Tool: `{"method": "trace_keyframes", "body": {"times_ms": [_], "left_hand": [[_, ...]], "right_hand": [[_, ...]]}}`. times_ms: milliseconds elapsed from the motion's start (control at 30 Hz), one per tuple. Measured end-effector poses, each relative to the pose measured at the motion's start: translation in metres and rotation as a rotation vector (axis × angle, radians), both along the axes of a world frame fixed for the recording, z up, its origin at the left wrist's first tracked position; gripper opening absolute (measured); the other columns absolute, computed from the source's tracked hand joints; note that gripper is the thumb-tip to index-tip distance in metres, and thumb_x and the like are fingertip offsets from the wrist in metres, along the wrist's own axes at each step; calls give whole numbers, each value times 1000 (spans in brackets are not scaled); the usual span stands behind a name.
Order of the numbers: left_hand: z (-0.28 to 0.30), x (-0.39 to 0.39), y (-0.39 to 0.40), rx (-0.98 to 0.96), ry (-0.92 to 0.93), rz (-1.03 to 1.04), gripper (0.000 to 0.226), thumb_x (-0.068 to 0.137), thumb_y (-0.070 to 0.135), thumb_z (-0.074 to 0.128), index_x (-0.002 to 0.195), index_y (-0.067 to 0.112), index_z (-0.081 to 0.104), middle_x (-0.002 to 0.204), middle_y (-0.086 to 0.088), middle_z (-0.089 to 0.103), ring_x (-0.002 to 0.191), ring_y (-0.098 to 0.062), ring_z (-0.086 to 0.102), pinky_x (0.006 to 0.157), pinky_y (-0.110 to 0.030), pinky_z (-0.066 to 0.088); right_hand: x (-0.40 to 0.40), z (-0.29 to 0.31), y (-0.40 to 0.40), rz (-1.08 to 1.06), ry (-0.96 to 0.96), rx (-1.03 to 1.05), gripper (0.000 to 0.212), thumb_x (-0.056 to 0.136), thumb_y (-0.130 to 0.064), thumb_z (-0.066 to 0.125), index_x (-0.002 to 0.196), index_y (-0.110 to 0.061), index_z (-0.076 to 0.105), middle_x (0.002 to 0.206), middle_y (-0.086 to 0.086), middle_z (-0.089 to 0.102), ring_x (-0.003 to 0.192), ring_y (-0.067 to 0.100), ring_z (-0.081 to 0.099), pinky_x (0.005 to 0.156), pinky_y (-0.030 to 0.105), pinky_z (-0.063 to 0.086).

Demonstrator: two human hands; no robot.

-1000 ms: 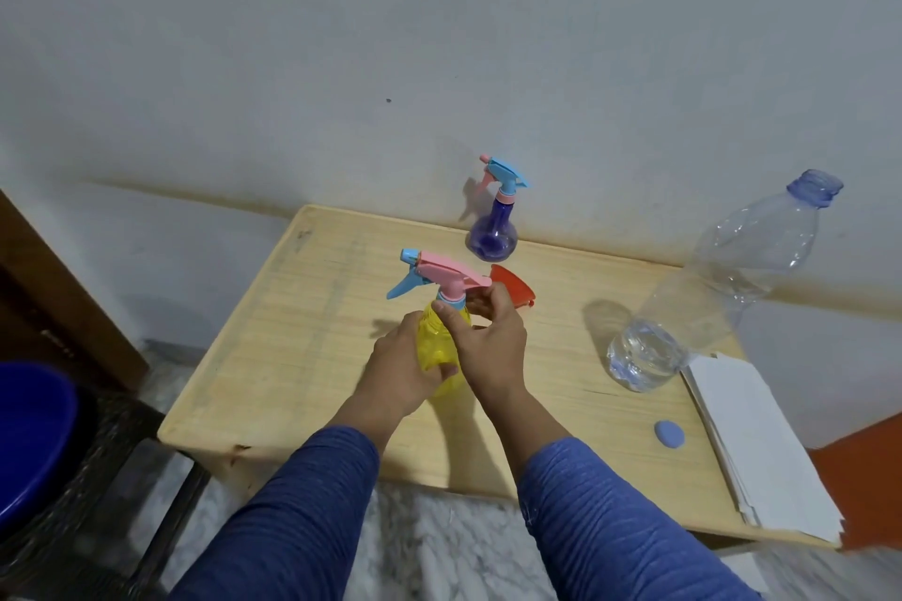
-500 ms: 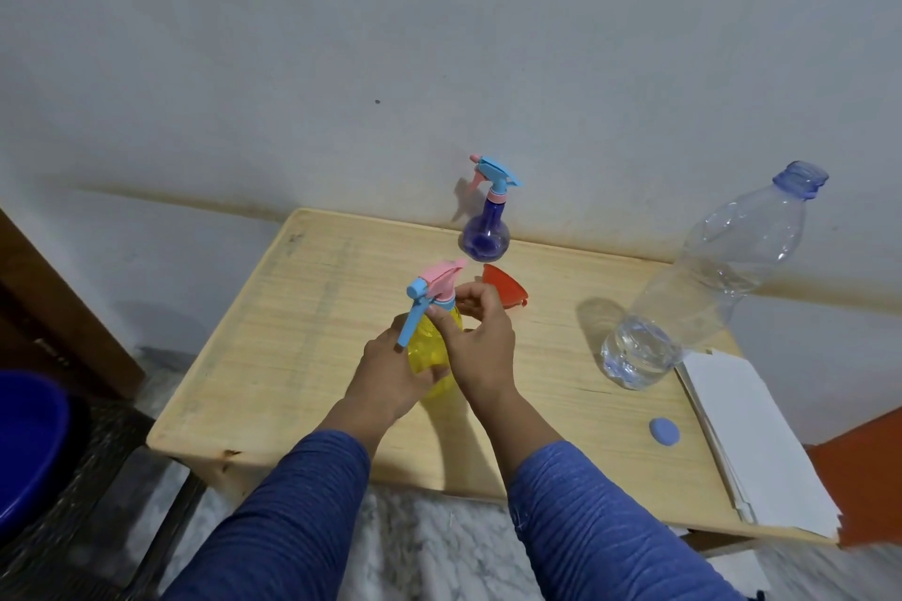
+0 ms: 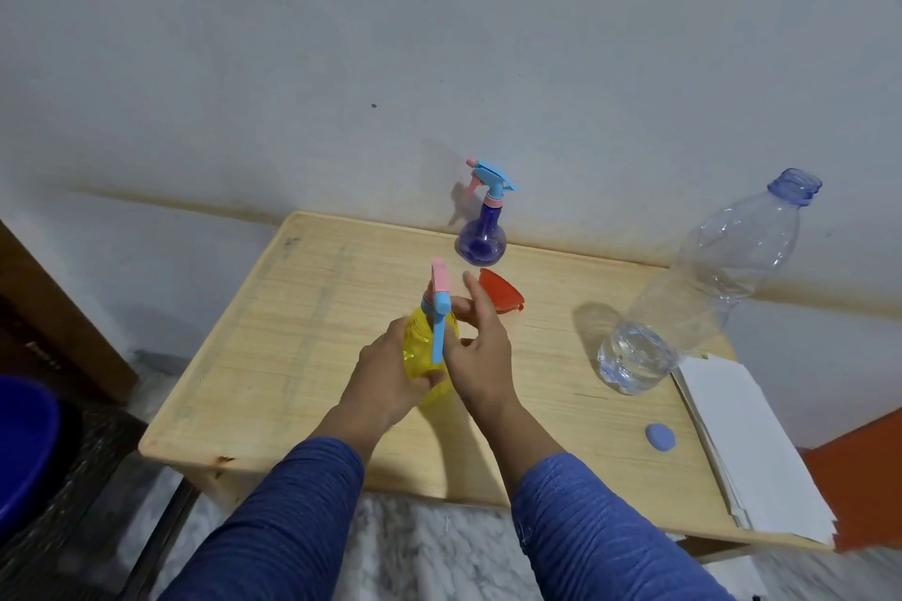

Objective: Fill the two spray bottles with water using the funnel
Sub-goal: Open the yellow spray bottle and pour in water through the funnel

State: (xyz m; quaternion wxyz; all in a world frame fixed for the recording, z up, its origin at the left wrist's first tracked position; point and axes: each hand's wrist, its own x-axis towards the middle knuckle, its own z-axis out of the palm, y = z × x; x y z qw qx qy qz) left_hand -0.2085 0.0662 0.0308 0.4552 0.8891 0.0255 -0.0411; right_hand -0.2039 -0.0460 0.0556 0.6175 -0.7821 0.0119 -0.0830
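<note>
progress: early, by my reading; the yellow translucent plastic spray bottle (image 3: pixel 423 356) near frame centre has its pink-and-blue trigger head (image 3: pixel 438 303) on, and the hands look set on unscrewing it.
left hand: the left hand (image 3: pixel 390 373) wraps the yellow bottle's body from the left, fingers curled round it, holding it upright on the pale wooden table (image 3: pixel 302 307).
right hand: the right hand (image 3: pixel 481 347) is at the bottle's neck; the thumb and lower fingers seem to touch the collar while the forefinger points up straight. whether it truly pinches the collar i cannot tell.
done: nothing filled that i can see; the yellow bottle looks dry.
left to do: take off both trigger heads, seat the funnel, pour, refit the heads.
second bottle: the purple round-bodied plastic spray bottle (image 3: pixel 482 234) stands capped at the table's far edge, above centre; any water inside is not clear.
funnel: the red plastic funnel (image 3: pixel 500 295) lies on its side just right of the hands, unused.
water source: the large clear plastic water bottle (image 3: pixel 703 293) stands open at right, water low in it; its blue round cap (image 3: pixel 660 437) lies at lower right.
counts: spray bottles two; funnels one; water bottles one; loose caps one; stacks of white paper (image 3: pixel 747 444) one, at right edge.
</note>
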Motion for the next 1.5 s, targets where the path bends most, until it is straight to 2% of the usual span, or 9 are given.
{"method": "trace_keyframes", "body": {"times_ms": [133, 300, 467, 600, 900, 1067, 1167, 1333, 1500], "left_hand": [[0, 0, 0, 5, 7, 8, 67, 75, 27, 73, 132, 27, 40, 102, 7, 57, 100, -19, 57, 78, -27, 45], [-2, 1, 0, 8, 2, 13, 70, 74, 28, 75, 134, 28, 39, 111, 4, 60, 98, -16, 56, 78, -26, 44], [-5, 3, 1, 21, -6, 8, 70, 73, 30, 75, 134, 27, 38, 115, 3, 61, 98, -15, 55, 77, -24, 42], [-7, 3, 1, 26, -12, 6, 73, 73, 33, 76, 134, 28, 37, 117, 5, 60, 104, -17, 56, 81, -27, 46], [-10, 5, 1, 42, 8, 13, 77, 73, 35, 76, 137, 28, 34, 120, 3, 58, 111, -19, 53, 86, -30, 47], [-12, 4, 2, 36, 16, 15, 77, 73, 37, 74, 138, 29, 32, 120, 0, 58, 114, -23, 51, 92, -40, 48], [-11, 4, 1, 61, 13, 9, 74, 75, 37, 73, 136, 27, 33, 121, -1, 56, 114, -23, 52, 92, -36, 47], [-11, 2, 2, 38, 13, 8, 72, 75, 37, 73, 135, 30, 34, 122, 0, 56, 112, -19, 52, 93, -34, 46], [-9, 1, 2, 57, 17, 5, 81, 75, 38, 73, 142, 27, 29, 128, -1, 54, 117, -21, 50, 94, -32, 44]], "right_hand": [[4, 2, 2, -42, -27, -42, 31, 80, -15, 71, 105, -26, 56, 97, -16, 63, 96, -2, 57, 83, 24, 46], [4, -1, -1, 13, 1, -46, 49, 87, -17, 63, 133, -29, 48, 106, -21, 62, 103, -3, 56, 94, 24, 47], [7, 4, -4, 39, -41, -97, 29, 86, -11, 63, 112, -23, 60, 103, -12, 65, 100, 0, 57, 85, 27, 47], [7, 3, -9, 124, 31, -85, 51, 89, -17, 62, 136, -28, 46, 111, -22, 60, 107, -3, 54, 96, 27, 47], [14, 12, -9, 117, -34, -138, 25, 88, -17, 61, 113, -17, 65, 102, -8, 66, 101, 8, 60, 83, 37, 53], [19, 31, -5, 135, -14, 9, 23, 87, -12, 63, 104, -28, 66, 103, -8, 69, 104, 7, 63, 90, 31, 54], [26, 47, 2, 112, -48, 48, 26, 79, -15, 72, 104, -18, 66, 107, -3, 70, 107, 8, 63, 91, 41, 53], [41, 86, 14, 31, -93, 166, 26, 71, -10, 79, 87, -21, 61, 99, 5, 71, 96, 13, 66, 82, 28, 53], [57, 128, 22, -35, -175, 231, 26, 72, -14, 78, 94, -14, 65, 96, 9, 72, 93, 18, 67, 85, 33, 55]]}}
